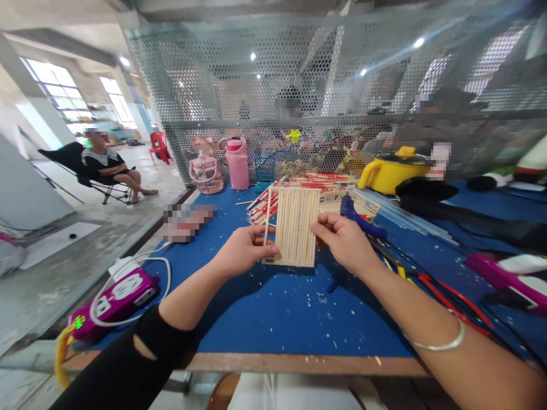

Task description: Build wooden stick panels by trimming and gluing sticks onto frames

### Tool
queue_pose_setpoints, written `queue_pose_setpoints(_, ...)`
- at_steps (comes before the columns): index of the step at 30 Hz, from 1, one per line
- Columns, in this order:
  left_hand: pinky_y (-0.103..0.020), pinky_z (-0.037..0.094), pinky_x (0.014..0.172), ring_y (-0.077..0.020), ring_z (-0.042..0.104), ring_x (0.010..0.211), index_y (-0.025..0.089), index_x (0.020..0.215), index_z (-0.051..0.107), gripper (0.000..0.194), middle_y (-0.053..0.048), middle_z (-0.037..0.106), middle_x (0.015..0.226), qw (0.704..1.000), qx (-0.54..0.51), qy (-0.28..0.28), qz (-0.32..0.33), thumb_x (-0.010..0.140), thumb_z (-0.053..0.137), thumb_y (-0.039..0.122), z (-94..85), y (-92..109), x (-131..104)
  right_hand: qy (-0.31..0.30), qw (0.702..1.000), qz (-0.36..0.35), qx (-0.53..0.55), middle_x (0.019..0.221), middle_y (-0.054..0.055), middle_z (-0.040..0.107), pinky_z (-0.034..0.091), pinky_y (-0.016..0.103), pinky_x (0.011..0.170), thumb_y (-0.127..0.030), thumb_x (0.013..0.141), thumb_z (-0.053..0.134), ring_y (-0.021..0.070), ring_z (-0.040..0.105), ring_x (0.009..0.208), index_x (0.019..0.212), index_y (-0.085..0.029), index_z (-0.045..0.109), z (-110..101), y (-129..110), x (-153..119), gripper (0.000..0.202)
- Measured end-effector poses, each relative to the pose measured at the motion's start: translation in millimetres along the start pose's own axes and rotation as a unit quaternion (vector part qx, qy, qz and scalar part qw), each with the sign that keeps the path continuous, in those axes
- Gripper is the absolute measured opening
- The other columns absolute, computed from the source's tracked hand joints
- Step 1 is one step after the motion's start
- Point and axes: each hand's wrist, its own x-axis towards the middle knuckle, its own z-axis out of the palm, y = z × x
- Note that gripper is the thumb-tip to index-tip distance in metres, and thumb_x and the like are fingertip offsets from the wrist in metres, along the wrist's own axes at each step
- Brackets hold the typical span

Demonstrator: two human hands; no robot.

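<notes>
Between my two hands, a flat panel of pale wooden sticks [296, 228] is held up above the blue tabletop. My left hand [248, 249] pinches its left edge, where one stick stands apart from the others with a gap. On the opposite side, my right hand [342, 236] grips the edge between thumb and fingers. Just behind my right hand lies a blue glue gun [363, 221]. Beyond the panel is a pile of wooden sticks in red-printed wrappers [265, 205], and a small frame made of sticks [363, 206] is partly hidden by the glue gun.
Pink bottles [238, 165] and a yellow pot [393, 171] stand along the perforated metal screen [222, 74]. A purple power strip [115, 302] with a white cable lies at left. Pliers with red handles [453, 302] and clear glue sticks [421, 219] are at right. A person [106, 159] sits far left.
</notes>
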Motion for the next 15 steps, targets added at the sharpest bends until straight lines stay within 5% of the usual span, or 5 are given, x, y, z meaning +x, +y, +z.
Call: queue_pose_setpoints(15, -0.025, 0.047, 0.062, -0.0122, 0.062, 0.060, 0.013, 0.096, 0.063, 0.033, -0.001, 0.069, 0.068, 1.000, 0.017, -0.010, -0.015, 0.064, 0.071, 0.018, 6.9, -1.0, -3.0, -0.022, 0.999, -0.006, -0.036, 0.061, -0.003, 0.053, 0.046, 0.028, 0.055, -0.039, 0.074, 0.061, 0.0123, 0.051, 0.055, 0.070, -0.021, 0.051, 0.7, -0.6, -0.9, 0.021)
